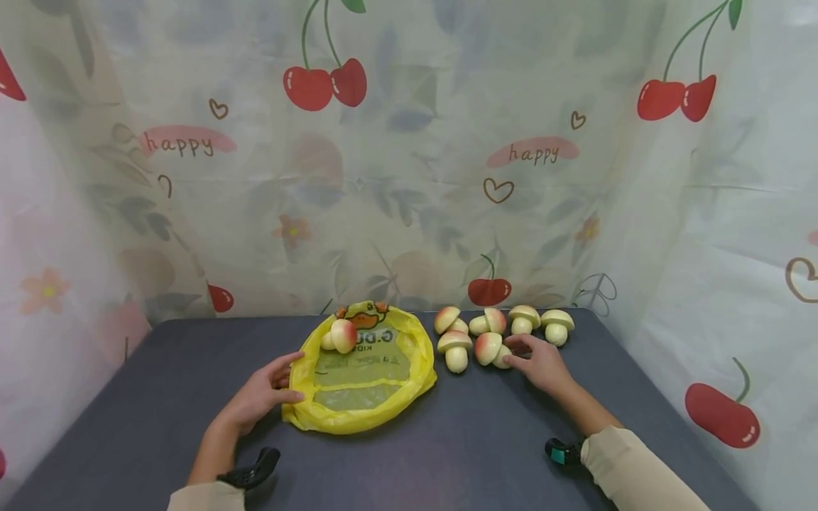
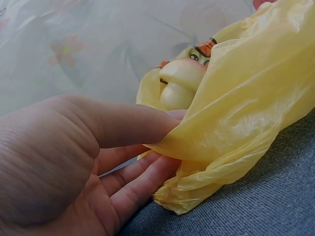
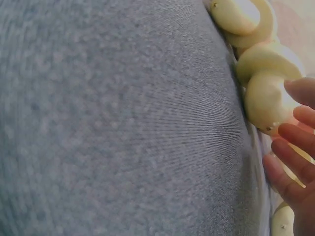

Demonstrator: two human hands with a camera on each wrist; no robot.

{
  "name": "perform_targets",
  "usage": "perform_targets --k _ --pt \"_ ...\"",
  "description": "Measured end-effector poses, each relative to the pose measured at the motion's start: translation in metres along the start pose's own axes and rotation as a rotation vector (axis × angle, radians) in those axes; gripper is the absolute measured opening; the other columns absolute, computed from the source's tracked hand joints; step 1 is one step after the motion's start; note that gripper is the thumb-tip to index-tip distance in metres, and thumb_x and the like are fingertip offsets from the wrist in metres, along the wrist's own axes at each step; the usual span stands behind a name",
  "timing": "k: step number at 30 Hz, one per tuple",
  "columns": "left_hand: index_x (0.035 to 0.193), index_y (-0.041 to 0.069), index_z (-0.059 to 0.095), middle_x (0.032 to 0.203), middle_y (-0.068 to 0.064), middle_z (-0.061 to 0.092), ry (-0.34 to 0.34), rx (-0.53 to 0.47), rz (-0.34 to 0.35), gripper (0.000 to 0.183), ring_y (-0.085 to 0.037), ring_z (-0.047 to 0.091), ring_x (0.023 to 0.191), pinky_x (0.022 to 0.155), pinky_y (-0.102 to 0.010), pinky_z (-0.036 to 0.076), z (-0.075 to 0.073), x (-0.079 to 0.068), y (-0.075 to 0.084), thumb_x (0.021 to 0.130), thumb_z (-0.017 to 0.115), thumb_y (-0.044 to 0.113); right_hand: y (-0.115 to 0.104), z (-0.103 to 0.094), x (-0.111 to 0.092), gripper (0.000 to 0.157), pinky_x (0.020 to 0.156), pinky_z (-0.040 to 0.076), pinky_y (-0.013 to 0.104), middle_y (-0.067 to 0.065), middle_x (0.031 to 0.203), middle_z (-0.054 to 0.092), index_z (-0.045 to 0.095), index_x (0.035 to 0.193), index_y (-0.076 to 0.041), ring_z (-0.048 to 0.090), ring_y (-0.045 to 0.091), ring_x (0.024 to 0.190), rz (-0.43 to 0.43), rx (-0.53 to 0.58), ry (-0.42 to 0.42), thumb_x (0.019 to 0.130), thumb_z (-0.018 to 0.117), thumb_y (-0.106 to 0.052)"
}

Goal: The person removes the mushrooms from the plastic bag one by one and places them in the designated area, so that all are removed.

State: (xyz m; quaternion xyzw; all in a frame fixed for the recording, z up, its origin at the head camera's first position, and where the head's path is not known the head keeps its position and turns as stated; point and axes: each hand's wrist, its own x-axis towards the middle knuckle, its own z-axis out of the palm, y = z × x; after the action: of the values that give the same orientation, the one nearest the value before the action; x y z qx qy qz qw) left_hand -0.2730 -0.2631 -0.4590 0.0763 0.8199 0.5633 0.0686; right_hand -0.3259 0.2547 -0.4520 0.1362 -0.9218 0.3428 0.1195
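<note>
A yellow plastic bag printed with a duck lies spread open on the table, and one toy mushroom with a reddish cap lies in its far left part. My left hand pinches the bag's left rim between thumb and fingers; the left wrist view shows the thin film bunched there. On the right, my right hand reaches to a tilted mushroom, thumb and fingers spread apart at its stem. In the right wrist view the thumb tip overlaps that pale stem.
Several more toy mushrooms, among them an upright one and one at the right end, cluster near the far edge of the dark table. A cherry-printed curtain hangs behind and along both sides.
</note>
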Motion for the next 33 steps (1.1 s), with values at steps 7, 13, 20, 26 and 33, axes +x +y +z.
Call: perform_targets --k 7,13,20,26,33 --pt "0.150 0.003 0.032 0.139 -0.029 0.046 0.001 0.003 -0.001 0.079 -0.034 0.054 0.116 0.091 -0.041 0.049 0.000 0.000 0.001 0.085 0.076 0.012 -0.004 -0.006 0.002 0.032 0.081 0.049 0.048 0.014 0.106 0.068 0.066 0.115 -0.002 0.064 0.032 0.098 -0.005 0.040 0.088 0.088 0.073 -0.018" --pt "0.150 0.003 0.032 0.139 -0.028 0.046 0.000 0.001 -0.002 0.079 -0.034 0.054 0.116 0.091 -0.041 0.049 0.000 -0.001 0.001 0.085 0.076 0.012 -0.017 -0.012 0.014 0.027 0.079 0.051 0.045 0.014 0.104 0.069 0.067 0.112 -0.001 0.064 0.030 0.094 -0.035 0.069 0.160 0.090 0.072 -0.015" --pt "0.150 0.004 0.032 0.139 -0.028 0.046 0.001 -0.002 -0.011 0.080 -0.034 0.053 0.117 0.093 -0.043 0.048 0.000 0.000 0.000 0.084 0.076 0.014 -0.048 -0.013 0.037 0.021 0.078 0.052 0.044 0.012 0.100 0.070 0.069 0.109 -0.002 0.065 0.029 0.092 -0.060 0.096 0.185 0.092 0.068 -0.014" --pt "0.150 0.004 0.032 0.139 -0.027 0.046 0.001 -0.008 -0.008 0.080 -0.033 0.054 0.117 0.092 -0.042 0.048 -0.002 0.001 0.000 0.084 0.076 0.013 -0.076 -0.004 0.061 0.021 0.076 0.052 0.043 0.011 0.100 0.071 0.070 0.107 -0.003 0.065 0.029 0.091 -0.089 0.146 0.164 0.093 0.068 -0.017" --pt "0.150 0.005 0.034 0.139 -0.027 0.047 0.011 -0.007 -0.019 0.079 -0.034 0.054 0.116 0.092 -0.042 0.048 0.000 0.001 0.001 0.084 0.077 0.013 -0.104 0.019 0.085 0.020 0.082 0.052 0.043 0.009 0.104 0.070 0.070 0.110 -0.007 0.065 0.026 0.095 -0.074 0.197 0.121 0.094 0.066 -0.019"
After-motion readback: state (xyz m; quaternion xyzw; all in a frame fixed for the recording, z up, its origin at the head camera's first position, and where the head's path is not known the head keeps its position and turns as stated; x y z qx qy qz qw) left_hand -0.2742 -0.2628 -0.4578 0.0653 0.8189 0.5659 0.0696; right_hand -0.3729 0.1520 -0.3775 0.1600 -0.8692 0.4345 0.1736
